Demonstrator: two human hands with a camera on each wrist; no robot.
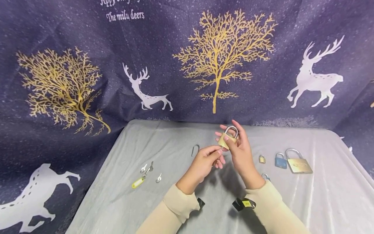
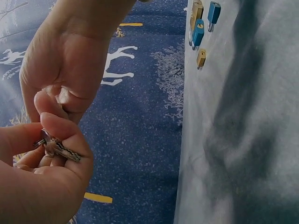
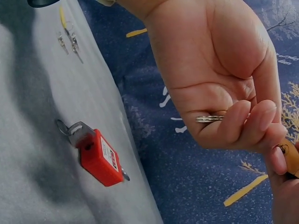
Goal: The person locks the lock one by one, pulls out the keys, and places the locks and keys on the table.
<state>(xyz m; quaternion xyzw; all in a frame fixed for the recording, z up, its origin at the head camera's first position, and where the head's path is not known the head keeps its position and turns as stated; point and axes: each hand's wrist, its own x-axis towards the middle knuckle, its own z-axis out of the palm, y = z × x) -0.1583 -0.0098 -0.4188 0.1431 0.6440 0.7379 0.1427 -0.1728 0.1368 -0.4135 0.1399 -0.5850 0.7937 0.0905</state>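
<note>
My right hand (image 1: 242,154) holds a brass padlock (image 1: 226,141) with its silver shackle upward, the thumb across the body. At the padlock's lower end are the fingertips of my left hand (image 1: 201,165), thumb and index finger pinched together. Silver keys (image 2: 60,149) on a ring hang within the left hand's curled fingers. A keyhole shows on the brass body (image 3: 292,158) in the right wrist view. Whether a key sits in it is hidden by the fingers. Below the hands lies a red padlock (image 3: 100,158) with a key in it.
Right on the grey cloth lie a large brass padlock (image 1: 299,165), a blue one (image 1: 280,161), a small brass one (image 1: 262,159) and a partly hidden blue one (image 1: 266,176). Left are keys (image 1: 147,170), a yellow tag (image 1: 138,183) and a single key (image 1: 158,178). A metal shackle (image 1: 195,147) lies behind the left hand.
</note>
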